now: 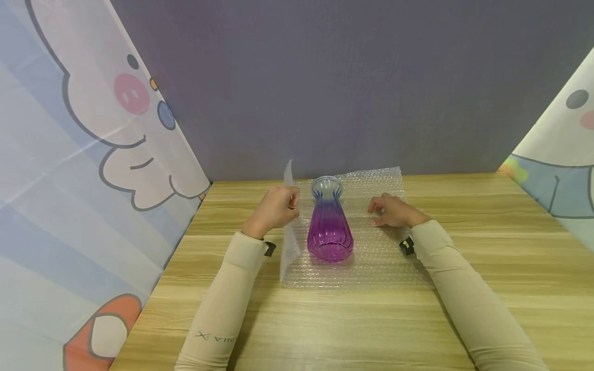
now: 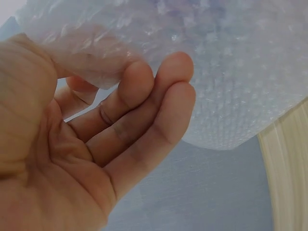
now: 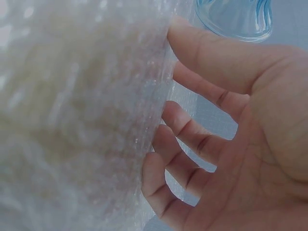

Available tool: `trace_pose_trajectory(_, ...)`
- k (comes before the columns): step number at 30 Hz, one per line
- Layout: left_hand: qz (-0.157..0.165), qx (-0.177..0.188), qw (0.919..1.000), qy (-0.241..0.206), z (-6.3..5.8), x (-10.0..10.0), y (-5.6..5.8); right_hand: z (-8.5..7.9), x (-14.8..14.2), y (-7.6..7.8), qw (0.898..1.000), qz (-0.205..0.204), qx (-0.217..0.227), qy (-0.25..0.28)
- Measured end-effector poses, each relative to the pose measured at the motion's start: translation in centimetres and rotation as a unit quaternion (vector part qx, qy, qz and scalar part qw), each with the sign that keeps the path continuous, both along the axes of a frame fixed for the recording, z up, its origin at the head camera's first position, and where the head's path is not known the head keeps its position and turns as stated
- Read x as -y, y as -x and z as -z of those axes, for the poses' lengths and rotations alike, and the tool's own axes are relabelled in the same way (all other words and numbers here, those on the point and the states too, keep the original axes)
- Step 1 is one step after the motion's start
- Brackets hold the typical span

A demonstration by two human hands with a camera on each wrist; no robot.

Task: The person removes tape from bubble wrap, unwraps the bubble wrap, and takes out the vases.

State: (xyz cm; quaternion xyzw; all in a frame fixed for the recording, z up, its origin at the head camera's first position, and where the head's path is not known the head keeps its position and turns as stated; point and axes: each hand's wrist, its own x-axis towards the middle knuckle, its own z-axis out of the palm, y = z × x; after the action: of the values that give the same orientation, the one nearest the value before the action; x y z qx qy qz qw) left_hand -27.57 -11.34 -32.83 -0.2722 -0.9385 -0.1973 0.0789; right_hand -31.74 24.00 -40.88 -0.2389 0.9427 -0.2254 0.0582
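- The left hand (image 1: 276,206) has its thumb and index finger pinching the raised edge of the bubble wrap (image 1: 371,257); the film partly veils the grip, and the other three fingers are bent close together beside it.
- The right hand (image 1: 396,212) has its thumb parted from its fingers, which are loosely bent with small gaps between them; they are at the film on the opposite side, though I cannot tell whether the fingertips touch it.
- Between the two sets of fingers is a ribbed glass vase (image 1: 330,221), touched by neither hand. It lies on its side on the wrap, clear bluish rim pointing away from the person, wide purple base nearer than the fingers.
- Just behind the left fingers and behind the right ones, a small black device (image 1: 270,249) and another black device (image 1: 407,246) sit at the wrists.
- Farther back from the fingers come the beige left sleeve (image 1: 227,304), with dark lettering, and the right sleeve (image 1: 468,293).
- Under everything is the wood-grain table (image 1: 380,330).
- Beyond the fingertips rises a grey wall (image 1: 348,87); well to the left of the left fingers hangs a cartoon-printed sheet (image 1: 83,206).
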Motion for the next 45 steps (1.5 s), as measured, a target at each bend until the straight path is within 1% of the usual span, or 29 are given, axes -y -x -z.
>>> trace_pose_trajectory(7, 0.008, 0.008, 0.9999, -0.007, 0.0, 0.3, 0.2, 0.0, 0.0, 0.1, 1.000, -0.003, -0.002, -0.001)
trace_pose_trajectory(16, -0.003, 0.005, 1.0000, 0.000, 0.0, 0.6, 0.3, -0.1, 0.0, -0.1, 1.000, -0.004, -0.002, 0.000)
trace_pose_trajectory(29, -0.008, 0.011, 0.9999, 0.006, -0.2, 1.2, 0.4, -0.1, 0.0, -0.3, 1.000, -0.001, -0.011, 0.002)
trace_pose_trajectory(35, -0.005, 0.009, 0.9999, 0.009, -0.1, 1.6, 0.6, -0.1, 0.0, -0.3, 1.000, 0.000, -0.009, 0.004)
trace_pose_trajectory(45, -0.002, 0.024, 0.9997, 0.003, -0.1, 2.0, 0.7, -0.2, 0.1, -0.4, 1.000, -0.003, -0.008, 0.007)
